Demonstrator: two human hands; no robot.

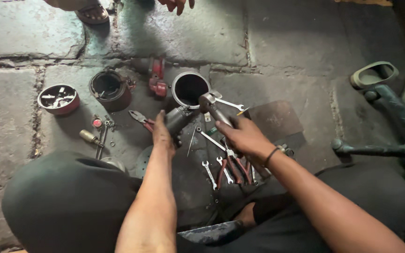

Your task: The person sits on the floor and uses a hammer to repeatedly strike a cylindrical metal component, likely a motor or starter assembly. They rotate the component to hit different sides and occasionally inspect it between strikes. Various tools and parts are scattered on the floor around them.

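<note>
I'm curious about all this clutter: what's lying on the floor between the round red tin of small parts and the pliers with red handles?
In the head view, between the red tin and the pliers lie a small red cap, loose washers and, further back, a dark round housing.

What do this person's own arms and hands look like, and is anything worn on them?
Both arms are bare up to the picture's lower edge: no sleeves and no gloves show. The left hand wears nothing. The right hand has a thin dark band around its wrist. No rings or watch can be made out.

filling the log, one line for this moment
left hand: steadies metal cylinder | right hand: grips hammer | floor: wrenches, pliers
</note>
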